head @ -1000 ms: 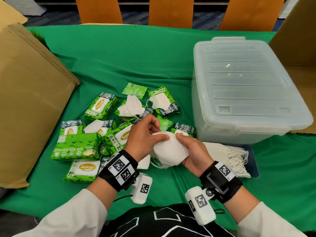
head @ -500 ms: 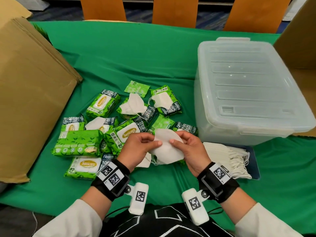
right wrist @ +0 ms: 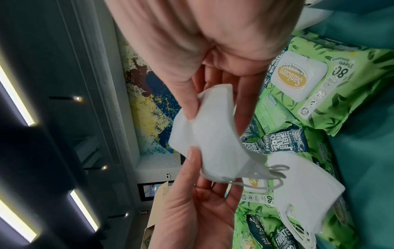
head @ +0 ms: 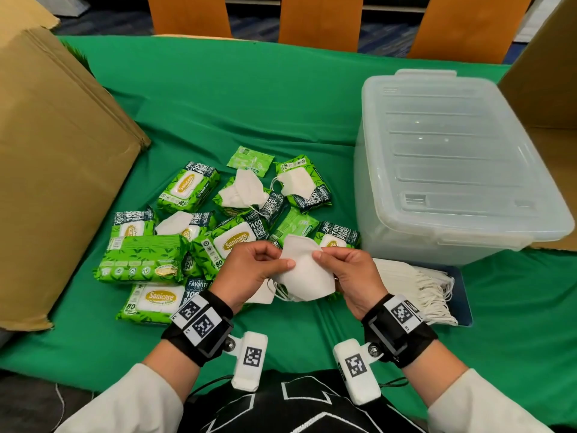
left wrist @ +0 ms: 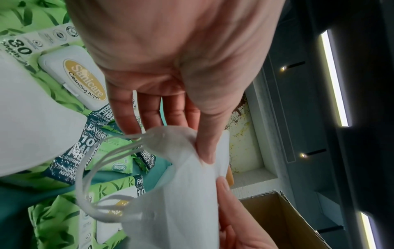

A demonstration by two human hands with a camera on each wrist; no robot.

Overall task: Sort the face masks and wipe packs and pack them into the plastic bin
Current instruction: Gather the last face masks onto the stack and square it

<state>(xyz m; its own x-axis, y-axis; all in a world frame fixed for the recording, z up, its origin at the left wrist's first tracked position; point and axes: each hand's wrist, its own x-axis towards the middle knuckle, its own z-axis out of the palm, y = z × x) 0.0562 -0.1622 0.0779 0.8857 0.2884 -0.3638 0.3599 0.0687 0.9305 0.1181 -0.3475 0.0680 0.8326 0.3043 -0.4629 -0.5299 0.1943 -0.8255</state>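
Both hands hold one white mask (head: 307,270) above the wipe packs (head: 232,240): left hand (head: 249,270) and right hand (head: 349,276) each pinch its top edge between thumb and fingers. The lidded bin (head: 452,170) stands right.

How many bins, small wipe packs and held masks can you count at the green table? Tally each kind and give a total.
Bin: 1
Small wipe pack: 2
Held mask: 1
Total: 4
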